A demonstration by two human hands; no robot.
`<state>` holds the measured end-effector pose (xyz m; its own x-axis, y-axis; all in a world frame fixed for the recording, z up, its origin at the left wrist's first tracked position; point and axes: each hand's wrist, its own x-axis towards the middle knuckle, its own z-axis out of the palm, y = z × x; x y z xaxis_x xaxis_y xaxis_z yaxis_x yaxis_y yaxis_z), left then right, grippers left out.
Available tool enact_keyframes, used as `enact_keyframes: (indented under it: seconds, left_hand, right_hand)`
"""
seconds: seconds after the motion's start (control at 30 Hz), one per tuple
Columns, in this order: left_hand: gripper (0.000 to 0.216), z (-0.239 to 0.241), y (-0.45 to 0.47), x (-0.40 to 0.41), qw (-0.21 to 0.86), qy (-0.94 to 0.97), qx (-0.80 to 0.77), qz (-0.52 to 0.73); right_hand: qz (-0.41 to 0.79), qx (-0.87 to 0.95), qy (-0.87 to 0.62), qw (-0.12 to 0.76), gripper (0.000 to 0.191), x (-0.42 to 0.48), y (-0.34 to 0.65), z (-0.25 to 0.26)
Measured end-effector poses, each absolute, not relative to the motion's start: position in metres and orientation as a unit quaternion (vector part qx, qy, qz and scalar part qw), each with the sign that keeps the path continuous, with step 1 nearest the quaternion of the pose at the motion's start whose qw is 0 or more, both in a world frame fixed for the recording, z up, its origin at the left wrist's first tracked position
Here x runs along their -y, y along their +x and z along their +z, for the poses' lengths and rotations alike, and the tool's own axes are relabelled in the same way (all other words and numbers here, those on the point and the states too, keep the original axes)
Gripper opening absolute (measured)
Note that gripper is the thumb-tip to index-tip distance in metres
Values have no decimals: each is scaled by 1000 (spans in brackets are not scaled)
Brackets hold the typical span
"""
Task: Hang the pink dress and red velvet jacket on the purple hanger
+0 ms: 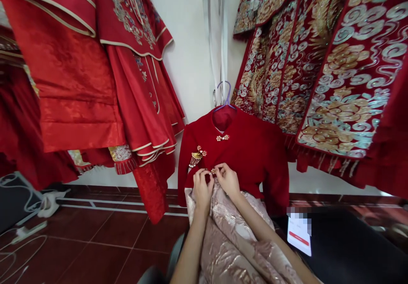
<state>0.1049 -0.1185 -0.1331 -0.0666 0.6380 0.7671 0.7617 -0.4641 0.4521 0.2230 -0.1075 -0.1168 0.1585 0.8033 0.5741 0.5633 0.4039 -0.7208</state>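
Note:
A dark red jacket (pixel 245 148) hangs in front of me on a purple hanger (pixel 227 97). At its collar sits a beaded fastener (pixel 222 138), and a gold fan-shaped brooch (pixel 196 157) with dangling beads is on its chest. My left hand (pixel 201 186) and my right hand (pixel 228 180) meet low on the jacket's front, fingertips pinched around a small gold beaded fastener (pixel 213 171). Shiny pinkish fabric (pixel 232 237) with a floral pattern spreads below, under my forearms.
Red garments (pixel 137 105) with pale trim hang at the left. Embroidered red garments (pixel 338 84) hang at the right. A phone (pixel 298 235) lies on a black surface (pixel 350 245). White cables (pixel 28 241) and a power strip (pixel 30 231) lie on the tiled floor.

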Motion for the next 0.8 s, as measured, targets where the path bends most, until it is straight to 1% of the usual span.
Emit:
enact_keyframes:
  seconds: [0.07,0.13,0.27,0.37,0.57,0.7,0.8]
  left_hand:
    - [13,-145,103,121,45,-657,484,-577]
    - [14,-150,102,121,29,-650,459,-605]
    - [23,-149,100,119,10,-638,454,-622]
    - [23,-151,99,116,8,-647,455,-612]
    - [19,-156,97,108,33,-663,454,-594]
    - [15,-155,97,103,21,-659,461,-593]
    - [13,-153,98,101,8,-661,464,-590]
  right_hand:
    - [102,644,-521,551,24,112,220,-117]
    - [95,642,-503,570,24,116,218,-117]
    - [67,627,-469,619,20,124,215,-118]
    - [42,620,-446,644,15,127,215,-120]
    - [55,632,-455,625,13,114,216,-124]
    - [68,635,-463,615,17,104,217,-126]
    - [69,644,-465,603,15,101,217,-126]
